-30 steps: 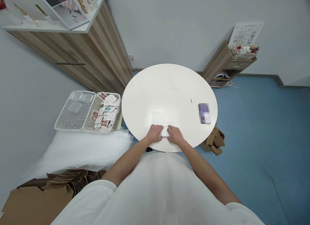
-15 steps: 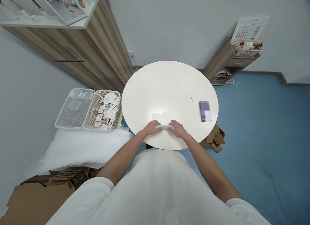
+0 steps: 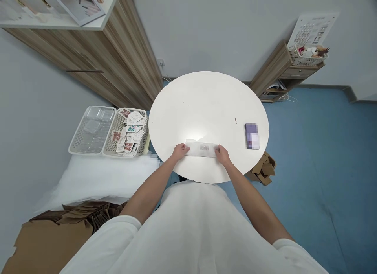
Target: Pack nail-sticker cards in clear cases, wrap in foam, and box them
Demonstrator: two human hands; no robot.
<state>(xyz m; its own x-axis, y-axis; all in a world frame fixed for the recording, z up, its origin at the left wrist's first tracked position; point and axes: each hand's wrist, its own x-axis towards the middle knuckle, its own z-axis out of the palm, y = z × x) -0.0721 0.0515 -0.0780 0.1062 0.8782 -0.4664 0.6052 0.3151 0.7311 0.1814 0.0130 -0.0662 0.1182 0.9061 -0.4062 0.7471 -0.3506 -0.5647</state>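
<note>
A flat, translucent white strip point(image 3: 195, 149), like a folded sleeve or wrap, lies near the front edge of the white oval table point(image 3: 206, 101). Something small and pinkish shows through it right of its middle. My left hand point(image 3: 180, 151) pinches the strip's left end, and my right hand point(image 3: 222, 153) grips its right end. On the table's right side rests a purple item with a pale piece on it point(image 3: 252, 136), partly blurred out. A tiny dark object point(image 3: 235, 120) lies left of that.
Left of the table stand a basket of printed cards point(image 3: 129, 133) and a basket of clear plastic cases point(image 3: 96, 130). White sheets point(image 3: 103, 179) and flattened cardboard point(image 3: 50, 242) are below them. A box of cardboard pieces point(image 3: 264, 168) sits on the floor at right.
My hands have moved apart. The strip between them now shows wider and longer, where before it was a narrow roll or fold. The view has shifted slightly.
</note>
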